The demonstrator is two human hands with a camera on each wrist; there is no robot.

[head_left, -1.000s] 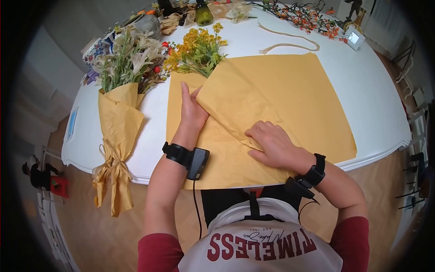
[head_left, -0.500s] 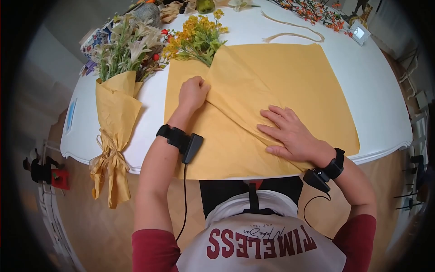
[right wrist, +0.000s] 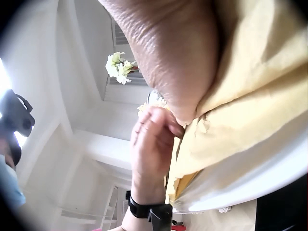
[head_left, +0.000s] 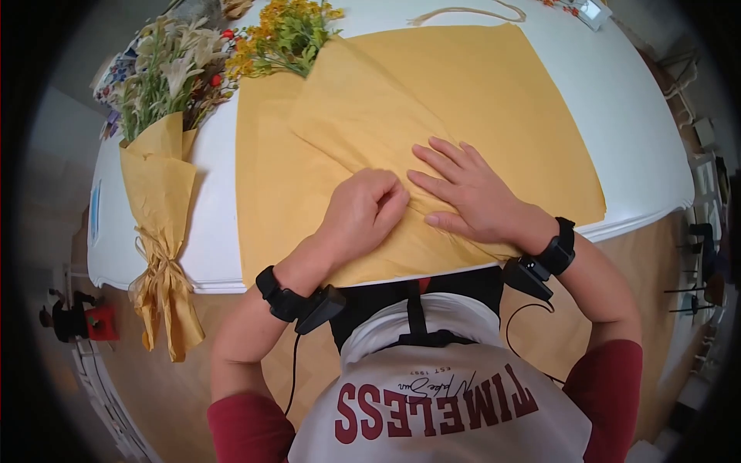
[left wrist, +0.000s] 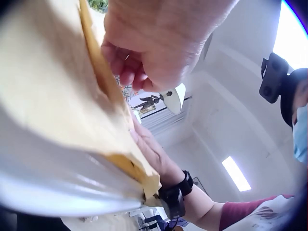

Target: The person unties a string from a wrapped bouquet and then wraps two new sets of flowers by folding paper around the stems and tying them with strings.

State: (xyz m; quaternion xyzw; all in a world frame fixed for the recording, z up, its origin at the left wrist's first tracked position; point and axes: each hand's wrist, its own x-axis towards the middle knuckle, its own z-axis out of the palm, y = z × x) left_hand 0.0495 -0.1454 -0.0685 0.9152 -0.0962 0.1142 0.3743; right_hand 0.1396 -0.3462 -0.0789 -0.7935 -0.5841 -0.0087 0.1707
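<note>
Seen from the head camera, a large sheet of yellow wrapping paper (head_left: 494, 100) lies spread over a white round table (head_left: 648, 154), its near edge hanging over the rim at six o'clock. One corner is folded diagonally across a bunch of yellow flowers (head_left: 289, 31), whose blooms poke out at eleven o'clock. The right hand (head_left: 471, 197) lies flat on the fold, fingers straight and spread. Just beside it, at its nine o'clock, the left hand (head_left: 367, 212) has fingers curled, pinching the paper's folded edge. The left wrist view shows those curled fingers (left wrist: 130, 72) gripping the fold from below, which the overhead view hides. At nine o'clock, a finished bouquet (head_left: 158, 177) sits in its own yellow wrap, tied with raffia.
</note>
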